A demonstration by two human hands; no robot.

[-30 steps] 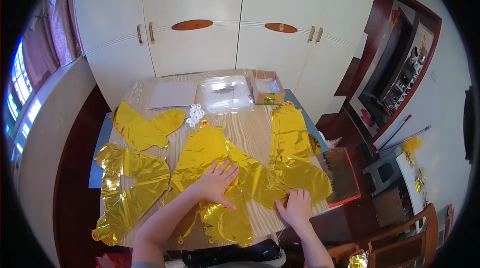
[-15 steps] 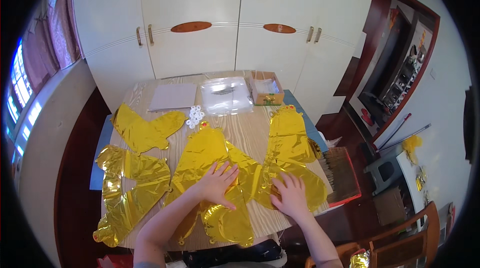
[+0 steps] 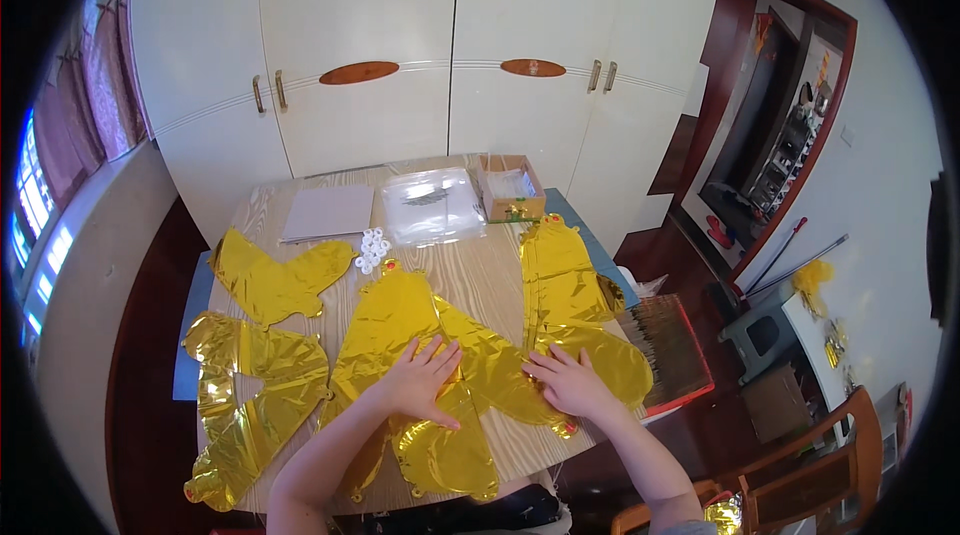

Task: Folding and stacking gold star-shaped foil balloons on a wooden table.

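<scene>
there, hands [image 3: 495, 385] flat on foil balloons [image 3: 430, 335]; cardboard box [image 3: 511, 189] holds clear bags.

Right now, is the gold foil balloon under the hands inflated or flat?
Flat: the gold foil balloon lies spread on the table, left hand and right hand pressing it.

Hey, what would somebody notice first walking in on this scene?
Shiny gold foil balloons, flat and uninflated, cover most of the wooden table. Both bare hands press on them at the near edge: left hand, right hand. Behind lie a clear plastic bag and a small cardboard box.
</scene>
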